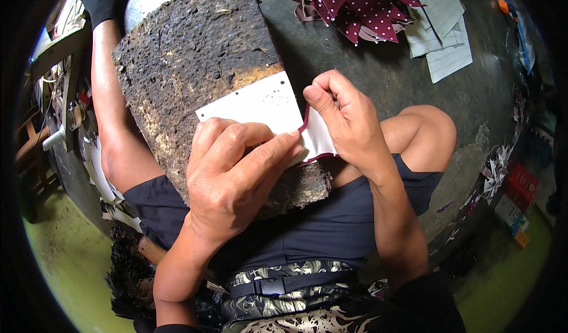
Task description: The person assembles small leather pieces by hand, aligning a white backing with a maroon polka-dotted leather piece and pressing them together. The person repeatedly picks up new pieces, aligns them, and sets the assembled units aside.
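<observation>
A flat white sheet [260,101] with small dark holes lies on a rough, dark-stained block [195,55] across my lap. My left hand [228,170] rests over its near side, the fingers bent and closed together. Those fingertips press on the edge of a white piece with a maroon border [316,133], which looks like maroon material with a white backing. At the right, my right hand [349,120] is closed, thumb against curled index finger, gripping the upper right part of that piece. The fingers hide the gripped part. The piece bends up beside the block's right edge.
A pile of maroon polka-dot pieces [361,5] with pointed edges lies on the dark floor beyond. White lined papers [444,31] are next to it. Scraps and a red packet [520,186] lie far right. A wooden frame [59,55] stands at left.
</observation>
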Demonstrator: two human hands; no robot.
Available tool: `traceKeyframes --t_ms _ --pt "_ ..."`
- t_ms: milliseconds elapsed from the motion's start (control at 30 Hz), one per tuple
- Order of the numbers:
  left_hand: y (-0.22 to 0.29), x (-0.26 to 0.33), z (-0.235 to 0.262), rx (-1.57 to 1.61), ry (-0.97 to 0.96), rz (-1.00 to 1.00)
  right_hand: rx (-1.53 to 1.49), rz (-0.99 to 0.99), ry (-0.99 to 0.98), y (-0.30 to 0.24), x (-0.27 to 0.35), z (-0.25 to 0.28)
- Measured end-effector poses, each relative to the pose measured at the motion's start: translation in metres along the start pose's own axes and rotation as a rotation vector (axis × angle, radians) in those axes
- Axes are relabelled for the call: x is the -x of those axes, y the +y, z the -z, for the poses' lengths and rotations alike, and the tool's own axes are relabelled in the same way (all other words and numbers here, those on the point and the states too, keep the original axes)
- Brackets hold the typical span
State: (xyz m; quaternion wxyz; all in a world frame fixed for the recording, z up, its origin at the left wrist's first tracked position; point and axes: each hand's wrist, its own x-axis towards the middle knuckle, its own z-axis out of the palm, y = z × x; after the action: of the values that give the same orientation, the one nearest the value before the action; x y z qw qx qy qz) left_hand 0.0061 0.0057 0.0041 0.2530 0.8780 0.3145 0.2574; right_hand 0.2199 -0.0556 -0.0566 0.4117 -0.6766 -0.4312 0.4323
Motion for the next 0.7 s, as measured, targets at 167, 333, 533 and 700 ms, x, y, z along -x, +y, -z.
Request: traceKeyframes --t_ms 167,333,533,700 --pt "0.0 0.0 0.001 0.006 -0.003 -0.011 0.081 0.01 0.007 0.003 -0.006 0.004" --pt "0.0 0.001 0.0 0.017 0.003 -0.005 0.116 -0.02 0.012 0.009 -0.009 0.004" --pt "-0.001 0.001 0.001 0.004 -0.012 -0.014 0.145 -0.041 0.007 0.017 -0.012 0.006" --pt "0.0 0.002 0.002 0.006 -0.023 -0.018 0.169 -0.058 0.018 0.024 -0.015 0.007"
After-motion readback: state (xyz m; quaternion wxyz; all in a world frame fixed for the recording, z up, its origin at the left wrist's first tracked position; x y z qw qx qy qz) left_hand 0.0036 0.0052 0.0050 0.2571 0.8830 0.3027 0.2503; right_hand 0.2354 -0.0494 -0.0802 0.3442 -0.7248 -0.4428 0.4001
